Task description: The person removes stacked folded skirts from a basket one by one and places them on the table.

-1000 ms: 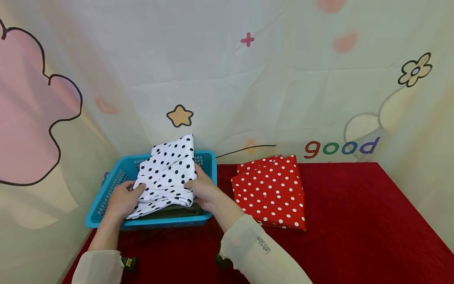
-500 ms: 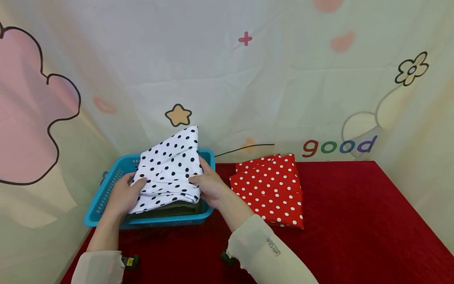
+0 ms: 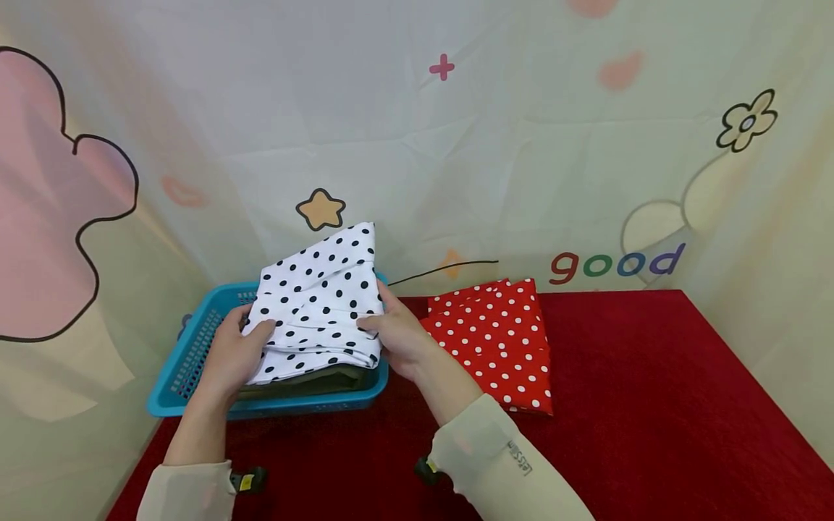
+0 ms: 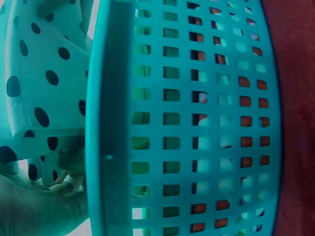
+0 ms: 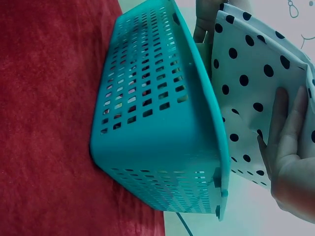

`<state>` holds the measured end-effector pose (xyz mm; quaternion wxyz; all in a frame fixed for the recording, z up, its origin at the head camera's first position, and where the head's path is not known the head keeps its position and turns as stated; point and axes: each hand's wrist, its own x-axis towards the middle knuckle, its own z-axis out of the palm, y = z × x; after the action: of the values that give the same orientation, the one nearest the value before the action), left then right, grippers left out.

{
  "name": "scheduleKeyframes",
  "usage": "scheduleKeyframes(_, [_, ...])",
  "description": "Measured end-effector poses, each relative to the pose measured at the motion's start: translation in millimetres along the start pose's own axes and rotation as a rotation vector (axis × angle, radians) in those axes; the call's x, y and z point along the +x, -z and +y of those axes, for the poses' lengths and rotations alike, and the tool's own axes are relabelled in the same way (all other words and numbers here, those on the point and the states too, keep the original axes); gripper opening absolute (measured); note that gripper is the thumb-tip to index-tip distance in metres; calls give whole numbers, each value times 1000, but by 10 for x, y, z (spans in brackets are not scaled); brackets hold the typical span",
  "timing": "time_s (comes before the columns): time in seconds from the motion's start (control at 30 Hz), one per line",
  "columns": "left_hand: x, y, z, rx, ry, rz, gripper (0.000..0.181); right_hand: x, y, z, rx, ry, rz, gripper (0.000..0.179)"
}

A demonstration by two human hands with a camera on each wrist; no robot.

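Left hand (image 3: 236, 351) and right hand (image 3: 402, 331) clamped on 2 sides of white cloth (image 3: 313, 307), held above basket (image 3: 300, 405) at back left corner of table (image 3: 625, 383), olive cloth (image 3: 326, 380) inside, red cloth (image 3: 498, 347) at back edge

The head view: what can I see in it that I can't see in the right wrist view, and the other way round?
Only the head view shows the red cloth with white dots, the star and the word "good".

Only the right wrist view shows the long fingers of the right hand lying against the underside of the white cloth, and the outside of the short end of the basket.

Both show the white cloth, the basket, both hands, left hand included, and the red table.
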<state>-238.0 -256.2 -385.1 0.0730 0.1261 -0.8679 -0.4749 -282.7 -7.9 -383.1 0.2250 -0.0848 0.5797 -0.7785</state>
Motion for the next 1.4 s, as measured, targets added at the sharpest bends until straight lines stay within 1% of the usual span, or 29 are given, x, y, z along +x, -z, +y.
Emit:
scheduleKeyframes(0.23, [-10,-22,70,16,18,9,68,-24,29,-45,14,12,-3,74])
scheduleKeyframes(0.4, [-30,-23,122,32,13,22,69,-55,44,-85,17,25,-15,75])
scheduleKeyframes(0.5, [-35,-38,165,26,7,8,72,-78,66,-114,25,40,-19,76])
scheduleKeyframes(0.63, [-40,-75,204,0,5,-36,73,-109,104,-145,38,61,-28,76])
scheduleKeyframes(0.7, [-45,-100,216,-6,4,-49,73,-125,128,-156,39,68,-31,75])
scheduleKeyframes(1.0, [-67,-257,285,-28,-1,-57,73,-206,291,-177,34,83,-19,74])
scheduleKeyframes(1.1, [-76,-318,306,-58,-3,-58,73,-237,364,-185,29,85,-15,73])
scheduleKeyframes(1.17, [-83,-361,316,-87,-15,-60,74,-264,412,-196,27,83,-11,73])
scheduleKeyframes(1.4, [-88,-491,360,-232,-47,-67,72,-336,569,-217,14,85,1,73])
